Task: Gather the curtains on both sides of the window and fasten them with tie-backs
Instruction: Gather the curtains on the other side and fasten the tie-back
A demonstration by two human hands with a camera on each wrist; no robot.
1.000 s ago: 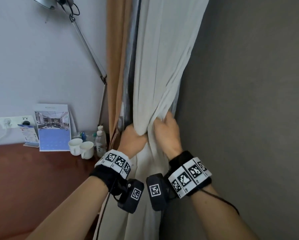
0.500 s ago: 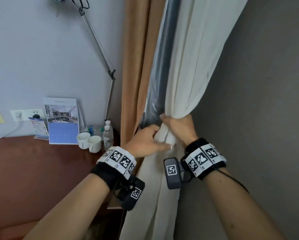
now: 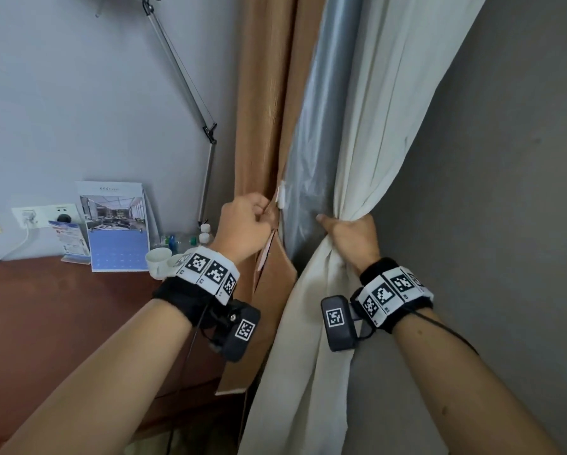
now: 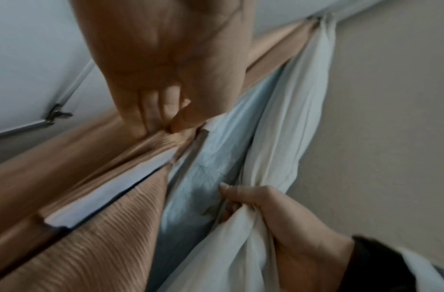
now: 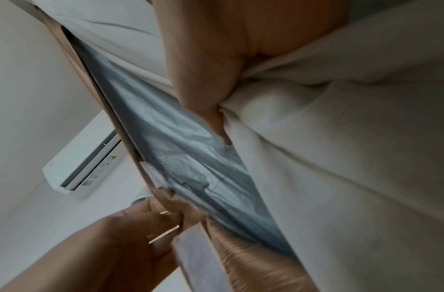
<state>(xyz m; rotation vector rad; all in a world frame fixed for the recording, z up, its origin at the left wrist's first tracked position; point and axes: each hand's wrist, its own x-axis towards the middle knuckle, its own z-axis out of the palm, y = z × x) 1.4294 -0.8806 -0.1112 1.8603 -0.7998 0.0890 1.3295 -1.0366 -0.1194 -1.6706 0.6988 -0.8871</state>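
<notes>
A white curtain [image 3: 390,126] hangs against the grey wall with a silver-grey lining [image 3: 315,142] beside it and a tan curtain [image 3: 265,110] further left. My right hand [image 3: 351,238] grips the gathered white curtain at waist height, thumb stretched onto the lining. My left hand [image 3: 246,224] pinches the top of the tan tie-back [image 3: 272,290], which hangs down from it next to a small white patch [image 3: 281,196] on the curtain edge. In the left wrist view the fingertips [image 4: 175,122] pinch tan fabric, and the tie-back's white strip [image 4: 103,189] shows. The right wrist view shows the thumb [image 5: 203,89] pressed into white cloth [image 5: 340,158].
A red-brown desk [image 3: 46,307] stands at the left with a calendar [image 3: 115,231], white cups [image 3: 159,261] and small bottles [image 3: 204,233]. A lamp arm [image 3: 183,73] rises along the wall. A grey wall [image 3: 505,192] closes the right side. An air conditioner [image 5: 83,168] hangs high up.
My left hand has let go of the white curtain and moved left to the tan tie-back. The right hand now holds the gathered curtain alone, pulled to the right.
</notes>
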